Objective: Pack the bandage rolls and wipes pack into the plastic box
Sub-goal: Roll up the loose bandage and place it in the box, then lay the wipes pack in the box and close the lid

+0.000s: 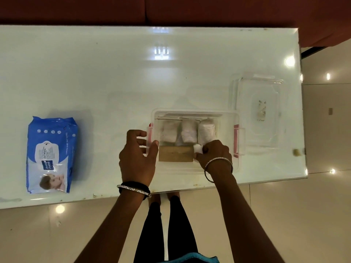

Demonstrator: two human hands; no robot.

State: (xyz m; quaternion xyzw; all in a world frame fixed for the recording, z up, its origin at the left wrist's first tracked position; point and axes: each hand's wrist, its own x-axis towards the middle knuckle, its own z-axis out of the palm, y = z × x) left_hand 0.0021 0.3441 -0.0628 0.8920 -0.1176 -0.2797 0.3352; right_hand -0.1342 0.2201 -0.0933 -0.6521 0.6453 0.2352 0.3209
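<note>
box (pixel 195 113) sits open near the table's (pixel 95 73) front edge, toward the right end; lid (pixel 256 111) lies apart at the right edge, likely parked there to keep the opening free. three white rolls (pixel 188 130) stand side by side along the box's far wall, packed tight, which leaves the near half for more. a tan roll (pixel 175 153) lies lengthwise in that near half. right hand (pixel 214 155) pinches a small white piece (pixel 198 149) at the tan roll's right end; cannot tell if it is a separate roll or a loose end. left hand (pixel 137 158) grips the box's left wall, fingers curled over the rim, probably to steady it. wipes (pixel 51 154) lie flat near the table's front left corner, well apart from the box, not yet packed, likely meant to go in last.
</note>
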